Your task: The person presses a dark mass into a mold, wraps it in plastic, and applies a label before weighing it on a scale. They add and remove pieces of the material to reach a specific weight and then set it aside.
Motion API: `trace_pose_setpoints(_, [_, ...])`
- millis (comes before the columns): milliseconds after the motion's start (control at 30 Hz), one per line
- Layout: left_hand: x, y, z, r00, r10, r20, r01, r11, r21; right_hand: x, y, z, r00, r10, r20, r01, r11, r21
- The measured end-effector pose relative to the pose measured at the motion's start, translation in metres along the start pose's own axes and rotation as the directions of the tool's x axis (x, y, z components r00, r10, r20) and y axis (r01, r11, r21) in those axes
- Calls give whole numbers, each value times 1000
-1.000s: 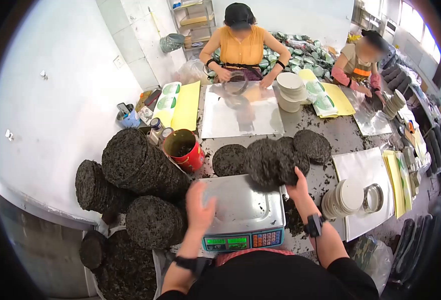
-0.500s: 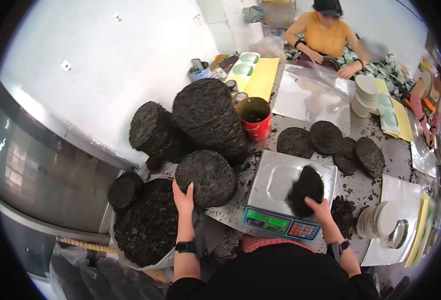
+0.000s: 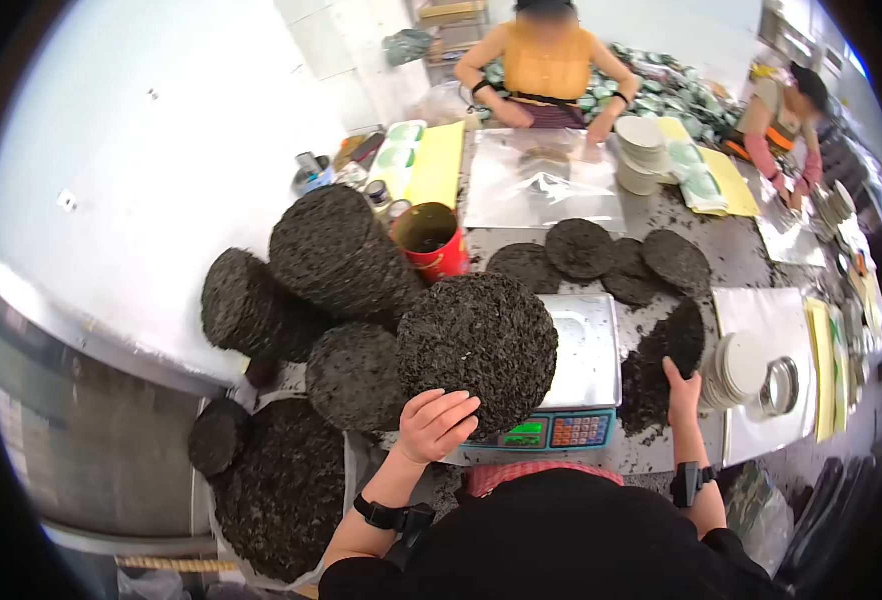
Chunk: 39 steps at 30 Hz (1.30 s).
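Several stacks of pressed tea cakes are leaning together left of the weighing scale. Just left of the scale's pan, the left hand is clutching the lower edge of a lifted tea cake. Its fingers are curling over the rim, and the disc is facing the camera and hiding the pan's left corner. Right of the scale, the right hand is gripping a tilted tea cake from below. It is standing the cake on edge over loose tea leaves scattered on the surface, with white paper rounds piled further right.

Gripped by one edge only, the lifted tea cake is risking a slip or a crumbled rim, and a swing toward the leaning stacks could topple them.

Half a second earlier the left hand was resting on a stack left of the scale and the right hand was holding its cake above the pan. Now that cake is sitting clear of the scale.
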<state>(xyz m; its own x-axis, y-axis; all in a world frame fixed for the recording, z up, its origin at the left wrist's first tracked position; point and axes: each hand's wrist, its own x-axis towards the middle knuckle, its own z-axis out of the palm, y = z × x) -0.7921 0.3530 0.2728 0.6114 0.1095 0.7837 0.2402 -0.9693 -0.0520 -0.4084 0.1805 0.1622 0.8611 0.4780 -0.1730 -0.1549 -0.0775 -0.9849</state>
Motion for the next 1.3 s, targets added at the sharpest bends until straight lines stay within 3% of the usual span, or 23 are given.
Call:
trace_pose_setpoints(100, [10, 6, 21, 1000, -17, -1, 16, 979, -203, -16, 14, -11, 999, -13, 50, 13, 1000, 2])
trace_pose_setpoints(167, [7, 15, 54, 936, -349, 55, 330, 807, -490, -24, 23, -17, 1000, -19, 23, 18, 1000, 10])
trace_pose_setpoints(200, [14, 28, 70, 721, -668, 185, 653, 565, -505, -28, 24, -20, 1000, -6, 12, 5, 999, 42])
trace_pose_setpoints(233, [19, 37, 82, 385, -867, 316, 863, 217, -457, -30, 24, -21, 1000, 10, 4, -10, 997, 71])
trace_pose_setpoints(300, [-32, 12, 144, 416, -847, 331, 857, 244, -454, -37, 22, -24, 999, 41, -7, -40, 994, 106])
trace_pose_setpoints(333, [-39, 7, 144, 357, -856, 374, 892, 193, -409, -40, 20, -24, 998, 55, -11, -54, 992, 113])
trace_pose_setpoints(367, [-47, -2, 140, 466, -854, 233, 865, 383, -325, -42, 18, -25, 998, 66, -16, -63, 990, 122])
trace_pose_setpoints(400, [-35, -10, 116, 510, -837, 200, 817, 398, -417, -45, 15, -27, 997, 79, -7, -78, 992, 97])
trace_pose_setpoints(433, [-31, -17, 93, 544, -829, 128, 829, 509, -230, -47, 17, -31, 996, 88, -5, -87, 992, 91])
trace_pose_setpoints(533, [-43, -44, 35, 618, -786, 8, 785, 616, -71, -52, 22, -35, 993, 116, 28, -119, 989, 87])
trace_pose_setpoints(633, [-39, -49, 8, 445, -892, 74, 873, 414, -258, -59, 3, -22, 960, 177, 218, -179, 984, -12])
trace_pose_setpoints(700, [-9, -36, 11, 523, -810, 265, 842, 444, -306, -54, -27, 4, 830, 214, 515, -56, 951, -305])
trace_pose_setpoints(767, [16, -28, 30, 683, -559, 470, 730, 532, -429, -50, -76, 46, 618, 306, 724, 209, 824, -526])
trace_pose_setpoints(800, [41, -16, 39, 688, -497, 529, 725, 513, -460, -48, -95, 69, 506, 362, 783, 307, 773, -556])
trace_pose_setpoints(833, [62, -7, 47, 693, -427, 581, 717, 491, -494, -44, -92, 87, 399, 213, 892, 432, 814, -388])
trace_pose_setpoints(867, [69, -9, 56, 609, -390, 691, 786, 415, -458, -46, -114, 108, 330, 271, 904, 522, 745, -414])
trace_pose_setpoints(900, [76, -13, 65, 518, -337, 787, 846, 342, -410, -43, -123, 122, 312, 371, 875, 493, 724, -483])
trace_pose_setpoints(933, [79, -16, 69, 420, -268, 867, 896, 274, -350, -42, -130, 129, 324, 321, 890, 387, 813, -435])
trace_pose_setpoints(967, [83, -19, 67, 395, -309, 865, 914, 39, -404, -41, -134, 132, 344, 270, 899, 275, 887, -372])
trace_pose_setpoints(1033, [68, -18, 84, 442, -329, 835, 841, -173, -513, -43, -117, 134, 364, 307, 879, 49, 937, -347])
trace_pose_setpoints(1133, [52, -5, 105, 326, -384, 864, 734, -473, -487, -52, -74, 129, 431, 414, 802, -345, 897, -277])
trace_pose_setpoints(1267, [35, 6, 131, 71, -610, 789, 468, -678, -566, -53, -32, 100, 663, 340, 666, -552, 824, 128])
trace_pose_setpoints(1300, [19, 0, 146, 91, -666, 740, 462, -631, -624, -45, -29, 84, 730, 352, 586, -568, 789, 233])
